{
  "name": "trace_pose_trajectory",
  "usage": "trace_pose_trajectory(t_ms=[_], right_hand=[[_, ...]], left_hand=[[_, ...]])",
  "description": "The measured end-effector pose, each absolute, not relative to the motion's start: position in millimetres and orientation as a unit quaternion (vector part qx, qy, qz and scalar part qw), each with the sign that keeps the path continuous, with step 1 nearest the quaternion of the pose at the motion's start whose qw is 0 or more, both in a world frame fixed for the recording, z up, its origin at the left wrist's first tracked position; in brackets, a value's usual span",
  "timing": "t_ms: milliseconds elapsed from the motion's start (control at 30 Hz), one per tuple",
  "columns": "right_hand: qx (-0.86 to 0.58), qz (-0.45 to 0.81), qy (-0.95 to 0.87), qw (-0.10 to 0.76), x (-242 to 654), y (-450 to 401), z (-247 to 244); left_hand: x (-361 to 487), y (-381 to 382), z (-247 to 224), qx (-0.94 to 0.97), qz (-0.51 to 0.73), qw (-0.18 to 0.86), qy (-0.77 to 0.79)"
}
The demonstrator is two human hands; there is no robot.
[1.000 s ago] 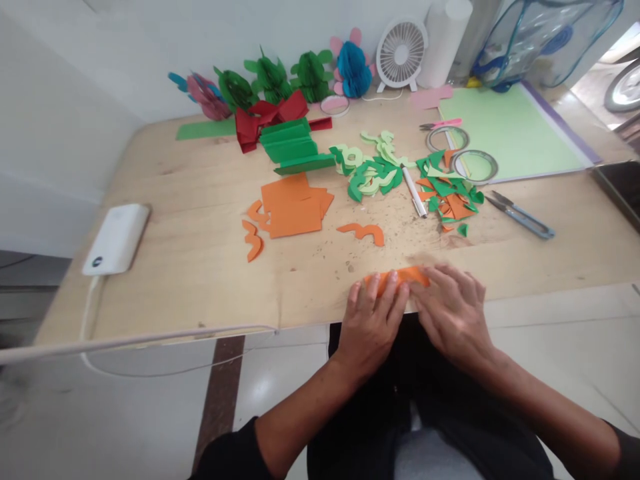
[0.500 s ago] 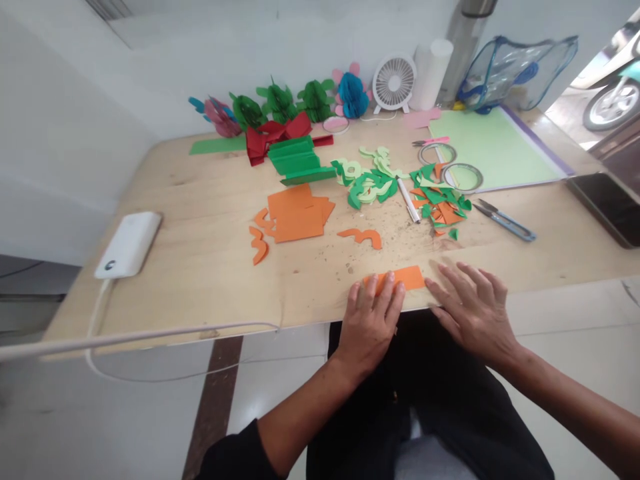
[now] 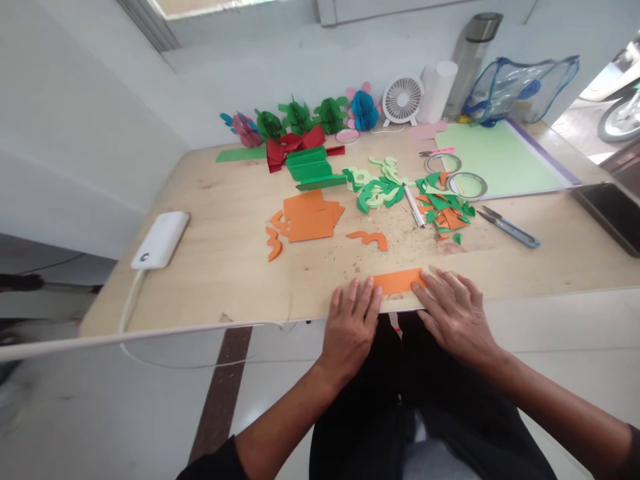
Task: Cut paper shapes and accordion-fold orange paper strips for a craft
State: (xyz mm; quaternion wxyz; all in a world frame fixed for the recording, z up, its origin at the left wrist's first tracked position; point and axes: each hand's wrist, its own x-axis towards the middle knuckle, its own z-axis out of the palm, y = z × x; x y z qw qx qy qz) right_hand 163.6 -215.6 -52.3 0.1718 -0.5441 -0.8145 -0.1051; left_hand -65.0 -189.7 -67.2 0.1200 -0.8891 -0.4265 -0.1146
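Two bare hands lie at the near edge of the wooden surface [image 3: 235, 267], with a folded-looking orange strip [image 3: 397, 282] flat between them. The left hand [image 3: 349, 333] has its fingers stretched out and unclenched, their tips touching the strip's left end. The right hand [image 3: 457, 323] is likewise spread, its fingers released and resting over the strip's right end; neither grips it. Just beyond the strip lies a wavy orange cutout [image 3: 373, 239], and farther left, overlapping orange sheets [image 3: 310, 223] sit beside more curved orange pieces [image 3: 275, 245]. Behind those sheets is a pleated green paper [image 3: 310, 167]. A white pen [image 3: 414, 206] lies between pale and dark green cutouts [image 3: 377, 193] and a heap of green and orange scraps [image 3: 450, 217]. To the right of the scraps are blue-handled snips [image 3: 510, 227], then a dark phone [image 3: 607, 212]. Near the left edge lies a white power bank [image 3: 161, 239] with its cable attached.
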Motion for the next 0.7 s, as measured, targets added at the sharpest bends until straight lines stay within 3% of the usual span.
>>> trace_pose_trajectory(t_ms=[300,700], right_hand=[[-0.556,-0.089,-0.807,0.178,157,-216,-49],[-0.521,-0.063,-0.843,0.122,158,-197,-50]], left_hand=[[-72,-197,-48,-0.879,-0.144,0.05,-0.452],[-52,-178,-59,-0.899,-0.084,0.056,-0.426]])
